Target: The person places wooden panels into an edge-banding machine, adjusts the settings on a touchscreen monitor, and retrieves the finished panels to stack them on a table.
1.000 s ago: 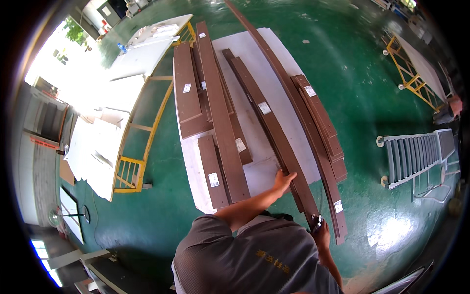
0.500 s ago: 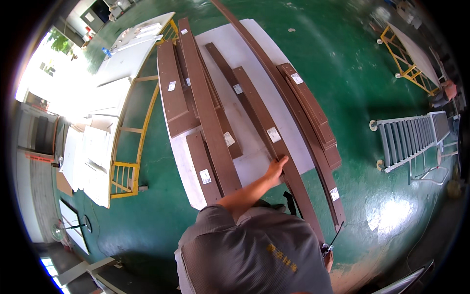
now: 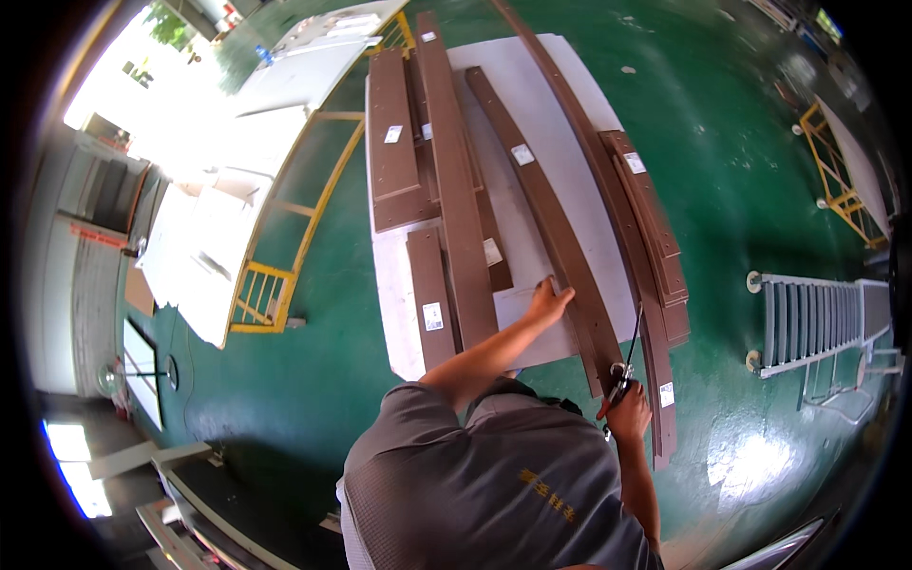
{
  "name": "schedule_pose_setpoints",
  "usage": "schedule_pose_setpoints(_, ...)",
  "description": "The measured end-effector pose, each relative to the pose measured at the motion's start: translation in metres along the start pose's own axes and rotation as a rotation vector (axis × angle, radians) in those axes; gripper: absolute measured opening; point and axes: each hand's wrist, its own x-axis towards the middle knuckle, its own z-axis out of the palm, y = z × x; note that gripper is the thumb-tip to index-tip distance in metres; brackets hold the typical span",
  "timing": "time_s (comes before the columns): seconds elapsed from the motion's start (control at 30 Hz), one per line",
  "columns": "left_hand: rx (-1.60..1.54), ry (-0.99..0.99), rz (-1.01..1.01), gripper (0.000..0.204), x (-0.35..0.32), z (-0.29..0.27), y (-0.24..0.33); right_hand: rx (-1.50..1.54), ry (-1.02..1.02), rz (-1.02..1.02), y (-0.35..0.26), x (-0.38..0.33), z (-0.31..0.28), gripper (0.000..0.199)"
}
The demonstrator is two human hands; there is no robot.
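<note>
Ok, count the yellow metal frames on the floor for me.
2: one yellow frame left of the white table, under white panels; a second yellow frame at the far right edge. Others may be hidden.

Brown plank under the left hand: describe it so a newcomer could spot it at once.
Start at the white worktable on the green floor. Several brown planks lie lengthwise on it; take the long slanting plank running from the table's far middle toward the near right corner. Unlike its neighbours, it lies alone on bare white, has a white label near its far end, and the left hand rests against it.
</note>
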Motion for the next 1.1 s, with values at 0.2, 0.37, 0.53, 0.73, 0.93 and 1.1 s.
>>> schedule_pose_setpoints(0.2,-0.26,-0.393,-0.305,0.093,-0.059,0.018,-0.007,0.285,-0.129,-0.048,0.012,0.057,0.068,0.063)
schedule_pose_setpoints(0.37,-0.413,-0.43,-0.479,0.094,-0.073,0.041,0.011,0.738,-0.27,0.07,0.045,0.076,0.094,0.042)
schedule_pose_setpoints(0.53,-0.389,-0.419,-0.485,0.097,-0.064,0.044,0.006,1.051,-0.405,0.318,0.06,0.065,0.099,0.012)
schedule_pose_setpoints(0.73,-0.634,-0.1,-0.375,0.11,0.016,0.003,0.02,1.03,-0.298,0.497,0.091,-0.064,0.04,0.031)
schedule_pose_setpoints(0.93,-1.023,-0.266,-0.411,0.086,0.062,-0.027,0.06,1.023,-0.198,0.57,0.085,-0.205,-0.022,0.061)
schedule_pose_setpoints(1.1,-0.901,-0.32,-0.344,0.083,0.002,-0.006,0.082,1.289,0.135,0.737,0.075,-0.282,0.038,0.068)
